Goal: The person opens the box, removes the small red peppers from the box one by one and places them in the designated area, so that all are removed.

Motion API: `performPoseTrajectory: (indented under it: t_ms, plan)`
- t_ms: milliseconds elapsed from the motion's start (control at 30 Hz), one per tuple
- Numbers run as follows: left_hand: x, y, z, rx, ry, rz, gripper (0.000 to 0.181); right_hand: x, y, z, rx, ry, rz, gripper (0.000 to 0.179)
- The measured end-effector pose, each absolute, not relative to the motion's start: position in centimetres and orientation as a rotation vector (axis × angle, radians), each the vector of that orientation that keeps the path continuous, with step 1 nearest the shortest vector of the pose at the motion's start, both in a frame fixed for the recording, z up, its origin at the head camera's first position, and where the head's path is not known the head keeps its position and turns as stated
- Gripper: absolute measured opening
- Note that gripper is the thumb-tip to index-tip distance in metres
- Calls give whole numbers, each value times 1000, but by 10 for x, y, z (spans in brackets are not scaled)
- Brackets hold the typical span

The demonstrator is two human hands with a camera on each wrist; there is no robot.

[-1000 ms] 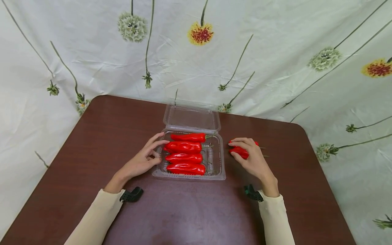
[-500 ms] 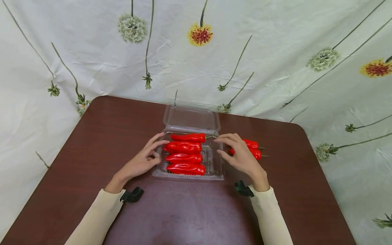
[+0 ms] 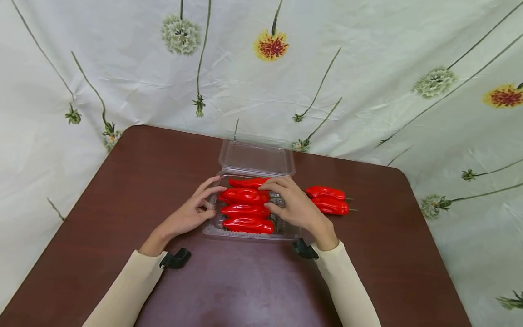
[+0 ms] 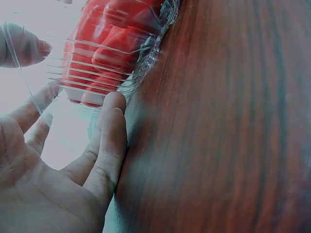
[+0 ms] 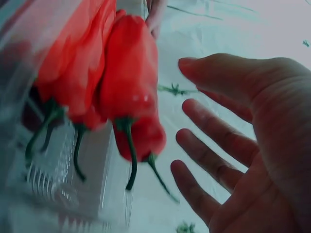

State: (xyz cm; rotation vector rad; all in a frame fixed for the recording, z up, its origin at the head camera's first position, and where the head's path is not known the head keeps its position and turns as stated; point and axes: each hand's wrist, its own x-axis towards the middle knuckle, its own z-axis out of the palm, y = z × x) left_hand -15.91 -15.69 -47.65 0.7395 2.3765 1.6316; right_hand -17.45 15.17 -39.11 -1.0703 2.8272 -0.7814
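Several red peppers (image 3: pixel 244 196) lie side by side in a clear plastic clamshell box (image 3: pixel 250 236), stems toward the right. My left hand (image 3: pixel 185 218) touches the box's left side with fingers extended; the left wrist view shows a fingertip against the ribbed clear wall (image 4: pixel 92 70). My right hand (image 3: pixel 295 206) hovers over the box's right part, near the peppers' stem ends. In the right wrist view its fingers (image 5: pixel 209 121) are spread and hold nothing, apart from the red peppers (image 5: pixel 129 73). The hand hides some stems and part of the rear pepper in the head view.
Behind the box its clear lid (image 3: pixel 257 159) lies folded back. Two more red peppers (image 3: pixel 330 205) rest on the brown table (image 3: pixel 392 236) to the right of the box. A flower-printed cloth (image 3: pixel 229 68) hangs behind the table.
My right hand has left the two loose peppers on the right and moved leftward over the box. My left hand stays at the box's left side. The peppers have not visibly shifted.
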Motion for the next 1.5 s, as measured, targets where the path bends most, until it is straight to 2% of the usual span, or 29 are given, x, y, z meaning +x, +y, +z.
performPoseTrajectory:
  t_ms: [600, 1133, 1500]
  plan:
    - [-159, -154, -476, 700, 2340, 1653, 63, -180, 122, -402, -1153, 2838, -600, 35]
    - [-158, -153, -477, 697, 2357, 1646, 64, -179, 127, -405, -1089, 2804, -559, 52]
    - [-159, -153, -476, 712, 2355, 1646, 62, -177, 133, -407, -1085, 2799, -612, 47]
